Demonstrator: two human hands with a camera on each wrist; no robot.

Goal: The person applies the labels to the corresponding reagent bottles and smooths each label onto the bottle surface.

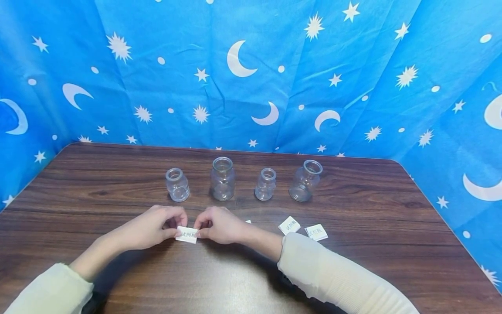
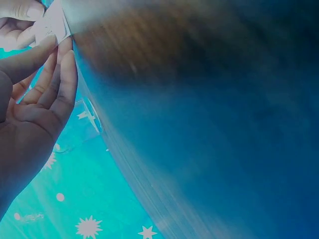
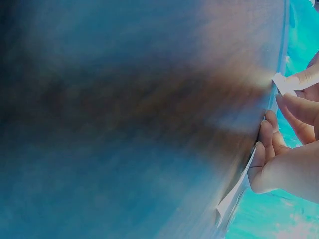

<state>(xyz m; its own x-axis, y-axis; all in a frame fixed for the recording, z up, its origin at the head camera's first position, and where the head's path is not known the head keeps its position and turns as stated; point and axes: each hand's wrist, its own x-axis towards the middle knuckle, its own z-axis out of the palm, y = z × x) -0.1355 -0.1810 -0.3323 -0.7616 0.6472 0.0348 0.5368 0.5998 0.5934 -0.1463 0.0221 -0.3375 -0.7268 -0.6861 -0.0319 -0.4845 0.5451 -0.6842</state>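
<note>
A small white paper label (image 1: 186, 234) with printed Chinese characters is held between both hands, low over the table's near left part. My left hand (image 1: 157, 226) pinches its left edge between thumb and fingers. At its right edge my right hand (image 1: 222, 226) pinches it the same way. The left wrist view shows the label (image 2: 52, 25) at upper left, with fingertips on it from two sides. In the right wrist view the label (image 3: 283, 84) sits at the right edge, largely covered by fingers. Just beyond the left hand stands a small clear glass jar (image 1: 178, 185).
Right of that jar stand a larger glass jar (image 1: 222, 179), a small one (image 1: 266, 185) and a larger one (image 1: 305, 181), all lidless. Two printed labels, one (image 1: 290, 225) beside another (image 1: 316, 232), lie beyond the right sleeve. A white paper corner (image 1: 248, 221) peeks from behind the right wrist.
</note>
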